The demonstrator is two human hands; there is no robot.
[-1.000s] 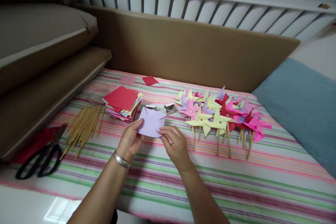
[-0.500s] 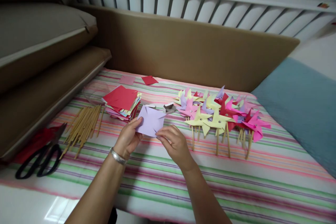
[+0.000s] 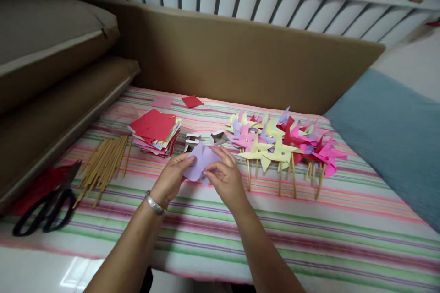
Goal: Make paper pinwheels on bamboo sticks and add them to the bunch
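A purple paper square [image 3: 195, 165] with slits cut in from its corners is held up over the striped cloth. My left hand [image 3: 172, 175] pinches its left side, thumb on top. My right hand [image 3: 225, 175] grips the right side, its fingers closed on the paper near the lower corner. The sheet looks bent and turned between the hands. Just behind it lie two small open boxes, a white one [image 3: 191, 139] and a dark-lined one [image 3: 218, 137]; their contents are too small to make out.
Finished paper pinwheels on sticks [image 3: 282, 146] lie to the right. On the left are a stack of coloured paper squares [image 3: 154, 128], a bundle of wooden sticks [image 3: 103, 165] and black-handled scissors [image 3: 51, 210]. Brown cushions [image 3: 62, 82] and a brown board [image 3: 220, 59] border the cloth.
The purple paper, flat before, is now bent and turned between my hands. My right fingers have closed further over its right side. The white box behind has come into fuller view.
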